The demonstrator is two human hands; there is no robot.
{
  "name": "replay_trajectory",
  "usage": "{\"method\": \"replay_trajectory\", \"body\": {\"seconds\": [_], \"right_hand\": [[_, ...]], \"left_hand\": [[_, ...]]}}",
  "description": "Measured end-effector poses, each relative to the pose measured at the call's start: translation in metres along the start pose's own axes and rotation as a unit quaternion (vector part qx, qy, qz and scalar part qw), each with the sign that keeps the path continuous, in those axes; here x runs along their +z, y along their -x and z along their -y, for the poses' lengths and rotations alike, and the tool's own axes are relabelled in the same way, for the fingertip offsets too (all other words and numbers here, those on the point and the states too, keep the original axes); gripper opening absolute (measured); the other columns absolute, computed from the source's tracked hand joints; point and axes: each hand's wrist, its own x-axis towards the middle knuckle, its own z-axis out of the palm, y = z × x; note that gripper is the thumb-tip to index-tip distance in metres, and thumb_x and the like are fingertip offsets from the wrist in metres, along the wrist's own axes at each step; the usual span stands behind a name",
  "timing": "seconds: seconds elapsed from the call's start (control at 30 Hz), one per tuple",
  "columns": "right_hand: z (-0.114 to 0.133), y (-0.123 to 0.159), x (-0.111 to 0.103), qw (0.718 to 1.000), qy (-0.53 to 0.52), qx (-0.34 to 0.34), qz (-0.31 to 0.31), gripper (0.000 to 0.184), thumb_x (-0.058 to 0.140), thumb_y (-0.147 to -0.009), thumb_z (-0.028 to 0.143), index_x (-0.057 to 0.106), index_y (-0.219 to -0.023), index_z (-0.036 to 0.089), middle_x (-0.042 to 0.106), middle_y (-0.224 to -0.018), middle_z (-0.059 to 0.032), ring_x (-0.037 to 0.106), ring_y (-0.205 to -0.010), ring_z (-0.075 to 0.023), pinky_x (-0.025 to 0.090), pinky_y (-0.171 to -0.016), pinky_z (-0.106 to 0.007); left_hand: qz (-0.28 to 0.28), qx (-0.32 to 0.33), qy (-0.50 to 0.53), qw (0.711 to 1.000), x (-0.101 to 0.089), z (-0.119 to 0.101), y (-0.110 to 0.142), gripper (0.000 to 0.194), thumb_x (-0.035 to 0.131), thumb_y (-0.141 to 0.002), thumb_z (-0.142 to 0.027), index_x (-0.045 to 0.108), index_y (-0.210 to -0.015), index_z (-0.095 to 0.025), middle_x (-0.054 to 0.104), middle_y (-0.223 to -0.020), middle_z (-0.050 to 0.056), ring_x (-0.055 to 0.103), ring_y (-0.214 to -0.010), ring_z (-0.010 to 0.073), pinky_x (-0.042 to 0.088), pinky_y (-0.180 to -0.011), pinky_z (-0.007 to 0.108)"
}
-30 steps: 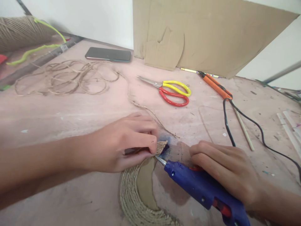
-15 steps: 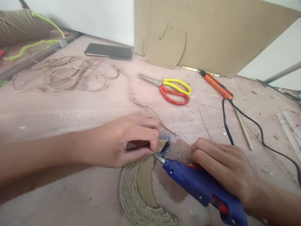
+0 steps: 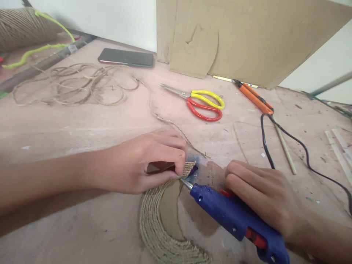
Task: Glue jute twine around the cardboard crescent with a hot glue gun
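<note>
A crescent-shaped piece of cardboard [image 3: 169, 212], its outer part covered in rows of jute twine [image 3: 154, 223], lies on the worktable. My left hand [image 3: 162, 161] is closed over the crescent's upper end, thumb and forefinger pinched at its inner edge; whether a strand is between them is hidden. In my right hand [image 3: 258, 198] is a blue hot glue gun [image 3: 228, 216], fingers wrapped round it. Its metal nozzle touches or nearly touches the crescent right beside my left fingertips. A loose end of twine [image 3: 189, 143] lies just beyond my left hand.
Scissors [image 3: 205, 106] with yellow and red handles lie ahead. Behind are a phone [image 3: 125, 57], tangled twine [image 3: 90, 86] and a twine spool [image 3: 24, 27]. An orange tool [image 3: 255, 99] with a black cord [image 3: 305, 146] is at right, near a thin stick [image 3: 286, 150]. Cardboard [image 3: 247, 40] stands behind.
Both hands keep nearly the same pose, the nozzle still at the crescent's edge. My right hand's fingers have shifted very slightly to the right; the view has moved a little.
</note>
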Motion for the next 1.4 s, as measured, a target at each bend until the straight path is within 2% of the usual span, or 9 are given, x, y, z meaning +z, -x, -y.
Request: {"method": "replay_trajectory", "body": {"seconds": [0.17,0.47,0.67,0.9,1.07,1.17,1.27,1.33,1.4], "right_hand": [[-0.002,0.001,0.0,1.0,0.0,0.005,0.012,0.029,0.036,-0.117,0.008,0.048,-0.099,0.026,0.053,-0.084,0.0009,0.044,-0.07,-0.0175,0.036,-0.061,-0.033],[-0.002,0.004,-0.002,1.0,0.008,0.008,0.009,0.035,0.034,-0.122,0.015,0.052,-0.093,0.025,0.054,-0.083,-0.0007,0.044,-0.069,-0.0188,0.034,-0.061,-0.036],[-0.006,0.007,-0.006,1.0,0.01,0.011,0.023,0.034,0.03,-0.124,0.014,0.048,-0.098,0.026,0.053,-0.085,-0.0004,0.045,-0.07,-0.018,0.034,-0.061,-0.034],[-0.007,0.004,-0.012,0.999,0.008,0.009,0.035,0.026,0.04,-0.115,0.008,0.048,-0.098,0.026,0.051,-0.084,0.0011,0.045,-0.069,-0.0168,0.034,-0.059,-0.033],[-0.015,0.007,-0.02,0.999,0.019,0.001,0.039,0.02,0.048,-0.115,0.014,0.048,-0.099,0.026,0.052,-0.084,0.0021,0.045,-0.066,-0.0163,0.032,-0.058,-0.035],[-0.024,0.011,-0.027,0.999,0.003,0.018,0.044,0.021,0.051,-0.119,0.021,0.05,-0.099,0.027,0.058,-0.085,0.0019,0.055,-0.067,-0.0155,0.036,-0.06,-0.035],[-0.035,0.012,-0.029,0.999,-0.001,0.048,0.018,0.015,0.053,-0.121,0.03,0.059,-0.107,0.027,0.069,-0.094,-0.0017,0.068,-0.075,-0.0177,0.043,-0.063,-0.034],[-0.043,0.011,-0.027,0.998,-0.02,0.061,-0.009,0.009,0.063,-0.116,0.034,0.061,-0.109,0.027,0.071,-0.099,-0.004,0.07,-0.079,-0.0197,0.05,-0.065,-0.035],[-0.052,0.01,-0.024,0.997,-0.042,0.058,-0.038,0.01,0.072,-0.108,0.029,0.062,-0.11,0.027,0.071,-0.102,-0.0051,0.071,-0.08,-0.021,0.054,-0.068,-0.036]], "left_hand": [[0.002,-0.005,0.002,1.0,0.0,0.0,-0.002,0.023,0.069,-0.106,-0.004,0.065,-0.1,-0.026,0.072,-0.093,0.001,0.066,-0.089,0.0198,0.054,-0.085,0.036],[0.005,-0.006,-0.001,1.0,0.0,-0.002,-0.001,0.021,0.068,-0.107,-0.005,0.066,-0.102,-0.026,0.073,-0.094,0.002,0.066,-0.089,0.0196,0.054,-0.084,0.037],[0.001,0.001,-0.004,1.0,0.0,-0.001,-0.002,0.022,0.069,-0.107,-0.004,0.066,-0.101,-0.025,0.074,-0.095,0.002,0.067,-0.092,0.0194,0.054,-0.087,0.035],[0.002,0.002,-0.017,1.0,0.001,0.0,-0.003,0.022,0.068,-0.107,-0.005,0.065,-0.102,-0.027,0.074,-0.094,0.002,0.068,-0.091,0.0201,0.054,-0.084,0.036],[0.004,-0.002,-0.04,0.999,0.0,-0.001,-0.002,0.018,0.067,-0.108,-0.008,0.067,-0.108,-0.027,0.078,-0.1,0.004,0.07,-0.091,0.0205,0.055,-0.084,0.037],[0.004,-0.007,-0.038,0.999,0.001,-0.002,-0.002,0.015,0.068,-0.11,-0.011,0.069,-0.109,-0.026,0.08,-0.102,0.005,0.072,-0.093,0.0213,0.056,-0.085,0.037],[-0.002,-0.017,-0.034,0.999,0.003,-0.003,-0.003,0.013,0.069,-0.112,-0.012,0.07,-0.108,-0.024,0.081,-0.103,0.004,0.072,-0.095,0.0206,0.055,-0.089,0.036],[-0.01,-0.028,-0.036,0.999,0.005,-0.005,-0.004,0.013,0.068,-0.112,-0.012,0.07,-0.104,-0.023,0.08,-0.102,0.003,0.07,-0.095,0.0195,0.053,-0.093,0.036],[-0.014,-0.039,-0.043,0.998,0.008,-0.007,-0.006,0.015,0.068,-0.112,-0.013,0.069,-0.101,-0.023,0.078,-0.099,0.002,0.068,-0.094,0.0193,0.051,-0.096,0.037]]}}
